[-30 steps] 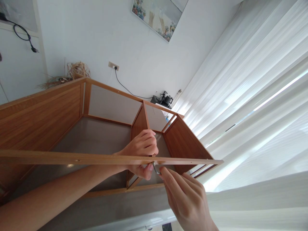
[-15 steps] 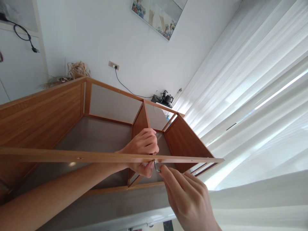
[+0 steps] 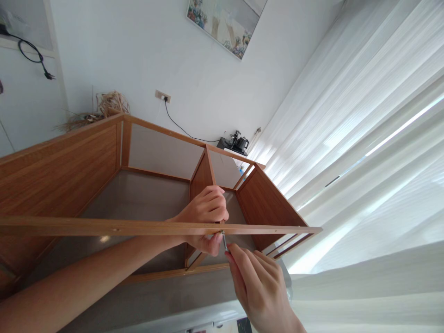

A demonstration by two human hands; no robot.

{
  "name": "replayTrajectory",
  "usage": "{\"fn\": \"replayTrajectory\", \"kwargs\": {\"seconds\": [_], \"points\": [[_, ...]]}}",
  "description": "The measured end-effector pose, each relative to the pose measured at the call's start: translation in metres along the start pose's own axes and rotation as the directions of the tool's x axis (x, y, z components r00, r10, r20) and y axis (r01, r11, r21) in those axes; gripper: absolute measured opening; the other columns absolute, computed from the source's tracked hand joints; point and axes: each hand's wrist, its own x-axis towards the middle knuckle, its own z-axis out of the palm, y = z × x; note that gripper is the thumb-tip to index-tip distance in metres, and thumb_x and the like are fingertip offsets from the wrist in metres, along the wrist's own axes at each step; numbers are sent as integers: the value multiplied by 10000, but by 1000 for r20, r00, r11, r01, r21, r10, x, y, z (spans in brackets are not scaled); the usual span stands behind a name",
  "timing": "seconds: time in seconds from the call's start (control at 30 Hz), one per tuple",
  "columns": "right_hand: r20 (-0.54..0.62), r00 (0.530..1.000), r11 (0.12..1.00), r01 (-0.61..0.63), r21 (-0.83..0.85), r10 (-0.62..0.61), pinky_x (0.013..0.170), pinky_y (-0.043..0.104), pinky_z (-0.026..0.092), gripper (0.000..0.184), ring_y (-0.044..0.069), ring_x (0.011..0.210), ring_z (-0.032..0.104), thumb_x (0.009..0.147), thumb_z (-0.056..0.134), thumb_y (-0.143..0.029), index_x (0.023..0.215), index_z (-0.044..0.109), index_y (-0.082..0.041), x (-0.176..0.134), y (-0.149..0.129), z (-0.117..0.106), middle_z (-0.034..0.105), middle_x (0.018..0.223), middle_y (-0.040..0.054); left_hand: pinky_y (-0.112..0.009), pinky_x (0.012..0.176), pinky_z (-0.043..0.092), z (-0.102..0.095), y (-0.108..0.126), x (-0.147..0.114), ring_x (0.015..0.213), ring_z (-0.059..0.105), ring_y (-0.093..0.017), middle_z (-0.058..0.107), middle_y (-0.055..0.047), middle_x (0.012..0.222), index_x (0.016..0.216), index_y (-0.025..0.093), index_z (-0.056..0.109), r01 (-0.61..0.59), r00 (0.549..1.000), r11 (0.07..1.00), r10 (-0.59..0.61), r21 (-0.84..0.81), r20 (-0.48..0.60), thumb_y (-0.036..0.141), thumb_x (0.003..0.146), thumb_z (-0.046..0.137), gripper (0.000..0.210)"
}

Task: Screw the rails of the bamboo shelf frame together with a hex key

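A wooden furniture frame (image 3: pixel 156 227) with a long front rail lies across the view, with a wooden divider panel (image 3: pixel 201 173) standing inside it. My left hand (image 3: pixel 207 208) is closed round the edge where the divider meets the rail, its thumb below the rail and its fingers above. Between the fingertips of my right hand (image 3: pixel 260 282) is an Allen key (image 3: pixel 225 241). The key's upper end meets the underside of the rail, close to my left thumb. The bolt it sits against is too small to make out.
Behind the frame, a black kettle (image 3: pixel 242 144) stands on a dark surface near a wall socket (image 3: pixel 163 96) with a cable. Dried plants (image 3: pixel 113 102) lie at the left corner. White curtains (image 3: pixel 367 148) hang along the right, and a picture (image 3: pixel 227 25) is on the wall.
My right hand has moved a little left and down, swinging the Allen key's free end leftward. My left hand keeps its hold on the frame.
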Motion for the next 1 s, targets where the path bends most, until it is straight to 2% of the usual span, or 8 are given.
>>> {"fn": "replayTrajectory", "kwargs": {"seconds": [0.13, 0.37, 0.63, 0.77, 1.0], "points": [[9, 999, 999, 47, -15, -47, 564, 303, 336, 154, 125, 583, 495, 997, 546, -47, 1135, 601, -88, -3, 3, -5, 694, 831, 53, -511, 858, 495, 1, 0, -1, 678, 472, -188, 469, 9, 694, 827, 227, 420, 13, 1000, 1000, -13, -7, 0, 285, 706, 459, 140], [73, 997, 999, 22, -34, -19, 558, 305, 313, 215, 124, 580, 436, 974, 574, -28, 1174, 599, -103, -1, 9, -5, 696, 849, 43, -504, 845, 498, 0, 1, 1, 663, 469, -187, 466, 14, 676, 824, 231, 407, 3, 1000, 1000, -3, 8, -4, 286, 711, 449, 133], [58, 996, 994, 66, -83, -61, 562, 309, 310, 260, 130, 605, 454, 941, 538, 20, 1173, 602, -78, 1, 11, -10, 728, 925, 92, -500, 853, 496, -1, 1, 1, 665, 476, -192, 480, 9, 681, 823, 234, 404, 8, 1000, 1000, -8, 14, -2, 300, 723, 449, 128], [78, 993, 984, 99, -149, -88, 591, 310, 342, 276, 147, 658, 527, 963, 500, -4, 1212, 601, -69, 6, 9, -19, 727, 975, 115, -497, 858, 497, -1, 2, 2, 678, 487, -199, 483, 8, 683, 821, 238, 399, 12, 1000, 1000, -12, 24, 3, 293, 721, 445, 123], [135, 990, 984, 63, -168, -40, 583, 301, 345, 277, 137, 630, 494, 1014, 433, -37, 1229, 598, -97, 11, 9, -29, 719, 961, 80, -496, 843, 497, -2, 2, 3, 672, 474, -194, 471, 11, 675, 822, 236, 404, 10, 1000, 999, -10, 33, 4, 272, 700, 444, 134]]}}
